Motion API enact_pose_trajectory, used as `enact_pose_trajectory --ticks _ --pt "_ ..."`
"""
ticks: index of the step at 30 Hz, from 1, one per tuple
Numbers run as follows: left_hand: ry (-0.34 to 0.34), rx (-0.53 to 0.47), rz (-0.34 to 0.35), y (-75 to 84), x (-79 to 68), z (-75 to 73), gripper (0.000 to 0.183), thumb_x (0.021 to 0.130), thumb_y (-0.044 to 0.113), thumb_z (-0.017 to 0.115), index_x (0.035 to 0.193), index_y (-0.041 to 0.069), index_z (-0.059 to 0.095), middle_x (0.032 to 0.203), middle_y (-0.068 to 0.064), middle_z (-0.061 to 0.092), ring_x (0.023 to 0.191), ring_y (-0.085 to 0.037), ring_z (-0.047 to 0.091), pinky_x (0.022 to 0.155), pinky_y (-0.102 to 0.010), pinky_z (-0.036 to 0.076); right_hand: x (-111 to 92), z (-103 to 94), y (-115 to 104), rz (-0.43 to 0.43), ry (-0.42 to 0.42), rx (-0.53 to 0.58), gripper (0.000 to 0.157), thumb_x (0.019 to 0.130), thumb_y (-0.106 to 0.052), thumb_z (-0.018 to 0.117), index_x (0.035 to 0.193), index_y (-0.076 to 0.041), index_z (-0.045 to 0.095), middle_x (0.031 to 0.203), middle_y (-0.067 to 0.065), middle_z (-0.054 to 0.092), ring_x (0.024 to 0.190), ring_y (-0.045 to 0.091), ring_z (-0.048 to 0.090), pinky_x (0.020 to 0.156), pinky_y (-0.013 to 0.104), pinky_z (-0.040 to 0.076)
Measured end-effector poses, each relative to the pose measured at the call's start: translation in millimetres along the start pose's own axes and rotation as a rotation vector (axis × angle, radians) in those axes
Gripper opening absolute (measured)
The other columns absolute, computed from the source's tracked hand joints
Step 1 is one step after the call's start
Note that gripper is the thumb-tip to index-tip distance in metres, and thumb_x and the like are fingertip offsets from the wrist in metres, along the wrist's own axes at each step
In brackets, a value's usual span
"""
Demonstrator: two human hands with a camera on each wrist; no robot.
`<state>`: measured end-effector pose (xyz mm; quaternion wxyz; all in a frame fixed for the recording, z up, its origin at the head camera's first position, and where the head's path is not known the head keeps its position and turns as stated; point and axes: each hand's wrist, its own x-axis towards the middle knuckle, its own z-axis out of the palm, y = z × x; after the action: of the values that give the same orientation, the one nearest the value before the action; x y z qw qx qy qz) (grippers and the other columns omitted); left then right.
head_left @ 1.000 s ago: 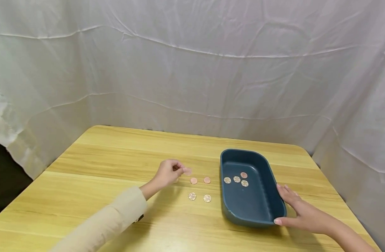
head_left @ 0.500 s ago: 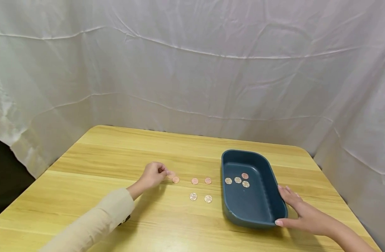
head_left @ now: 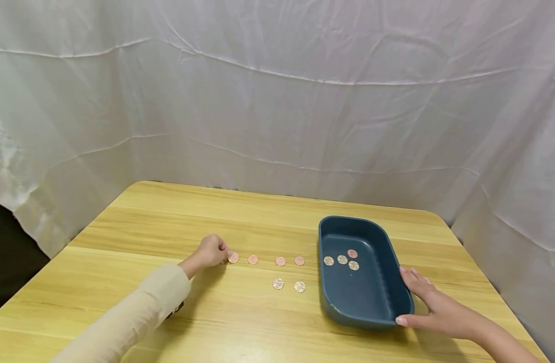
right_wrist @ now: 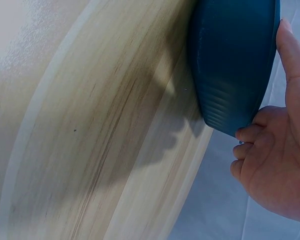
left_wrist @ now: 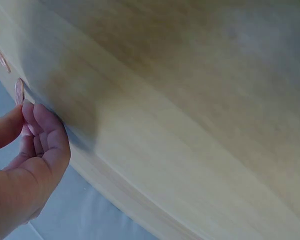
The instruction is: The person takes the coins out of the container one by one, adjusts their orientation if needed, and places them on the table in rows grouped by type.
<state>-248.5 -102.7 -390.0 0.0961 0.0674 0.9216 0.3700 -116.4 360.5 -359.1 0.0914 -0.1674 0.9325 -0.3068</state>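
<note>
My left hand [head_left: 210, 252] pinches a copper-coloured coin [head_left: 233, 257] between thumb and fingertips, low over the table at the left end of a row of coins. In the left wrist view this coin [left_wrist: 19, 92] stands out beyond the fingertips. Along the row to its right lie a second copper coin [head_left: 252, 259], another coin [head_left: 280, 261] and a last coin [head_left: 299, 260]. My right hand [head_left: 440, 307] holds the corner of a dark blue plastic bin [head_left: 365, 297], thumb at the near rim and fingers along the right side.
Inside the bin lie several coins, one copper coin [head_left: 352, 253] and paler ones. Two pale gold coins [head_left: 278, 284] sit in front of the row. The wooden table [head_left: 241, 322] has rounded far corners, with a white curtain [head_left: 277, 126] hanging behind it.
My left hand has moved left with its coin, past the other coins, and come down near the table; a copper coin it partly hid is now uncovered. My right hand and the bin stay put.
</note>
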Motion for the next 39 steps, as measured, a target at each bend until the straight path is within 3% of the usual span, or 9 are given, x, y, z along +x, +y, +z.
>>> enact_pose_trajectory --ticks 5,12,19,25,27,30,33,36,39 --pt "-0.013 0.012 -0.056 0.3 2.0 -0.7 0.017 0.084 0.002 0.059 0.067 -0.003 0.061 0.079 -0.012 0.067 0.056 -0.01 0.051 0.052 -0.019 0.045 0 -0.1 -1 0.001 0.003 -0.016 0.091 0.076 -0.025 0.07 0.142 0.004 0.014 0.145 0.033 0.01 0.125 0.061 0.004 0.086 0.075 0.011" --pt "-0.007 0.042 -0.105 0.9 5.5 -0.6 0.026 0.081 0.004 0.063 0.056 -0.001 0.056 0.075 -0.012 0.068 0.049 -0.009 0.05 0.048 -0.018 0.043 0 0.0 0 0.006 -0.004 -0.025 0.092 0.076 -0.026 0.07 0.142 0.004 0.013 0.145 0.033 0.011 0.126 0.061 0.004 0.086 0.074 0.013" --pt "0.032 0.126 -0.105 2.9 5.7 -1.1 0.035 0.079 0.007 0.067 0.047 0.004 0.053 0.047 0.0 0.052 0.041 -0.006 0.033 0.042 -0.016 0.029 0 -0.1 0 0.007 -0.008 -0.007 0.092 0.076 -0.025 0.07 0.142 0.004 0.013 0.145 0.033 0.009 0.126 0.06 0.002 0.087 0.075 0.011" --pt "0.05 0.17 -0.105 7.6 2.7 -2.3 0.016 0.077 0.006 0.068 0.064 -0.003 0.065 0.064 -0.006 0.064 0.048 -0.009 0.034 0.046 -0.016 0.031 0 0.1 0 0.011 -0.002 -0.009 0.092 0.077 -0.025 0.069 0.143 0.003 0.012 0.145 0.033 0.009 0.125 0.061 0.002 0.087 0.075 0.011" --pt "0.061 0.162 -0.101 9.0 2.1 -2.5 0.022 0.078 0.005 0.066 0.058 -0.002 0.062 0.068 -0.011 0.066 0.046 -0.008 0.032 0.044 -0.016 0.029 0 0.2 0 0.011 -0.004 -0.013 0.092 0.077 -0.025 0.069 0.142 0.003 0.012 0.145 0.033 0.009 0.126 0.061 0.003 0.086 0.075 0.011" --pt "0.092 0.129 -0.06 11.5 1.8 -3.0 0.031 0.082 0.001 0.06 0.052 0.001 0.053 0.08 -0.016 0.069 0.043 -0.006 0.029 0.04 -0.014 0.028 0 -0.1 0 0.014 -0.013 -0.015 0.092 0.077 -0.025 0.069 0.142 0.003 0.012 0.145 0.033 0.009 0.126 0.06 0.003 0.086 0.075 0.012" --pt "0.138 0.069 0.018 17.0 1.0 -4.1 0.025 0.086 0.001 0.056 0.061 0.0 0.053 0.085 -0.018 0.067 0.046 -0.006 0.035 0.043 -0.015 0.032 0 -0.1 0 0.02 -0.022 -0.02 0.092 0.077 -0.026 0.069 0.143 0.003 0.011 0.145 0.033 0.009 0.126 0.06 0.004 0.086 0.075 0.012" --pt "0.201 0.008 0.117 24.3 0.4 -3.2 0.012 0.085 0.005 0.058 0.076 -0.002 0.06 0.077 -0.016 0.063 0.055 -0.01 0.043 0.049 -0.018 0.038 1 -0.3 0 0.021 -0.022 -0.032 0.092 0.078 -0.026 0.069 0.143 0.002 0.011 0.145 0.032 0.009 0.126 0.06 0.005 0.086 0.075 0.013" --pt "0.232 -0.047 0.192 32.5 -1.2 1.4 0.011 0.085 0.009 0.06 0.08 -0.002 0.061 0.074 -0.013 0.062 0.059 -0.011 0.047 0.053 -0.019 0.041 1 -0.1 1 0.017 -0.02 -0.036 0.092 0.078 -0.026 0.069 0.143 0.002 0.011 0.145 0.032 0.01 0.126 0.06 0.005 0.086 0.074 0.014"
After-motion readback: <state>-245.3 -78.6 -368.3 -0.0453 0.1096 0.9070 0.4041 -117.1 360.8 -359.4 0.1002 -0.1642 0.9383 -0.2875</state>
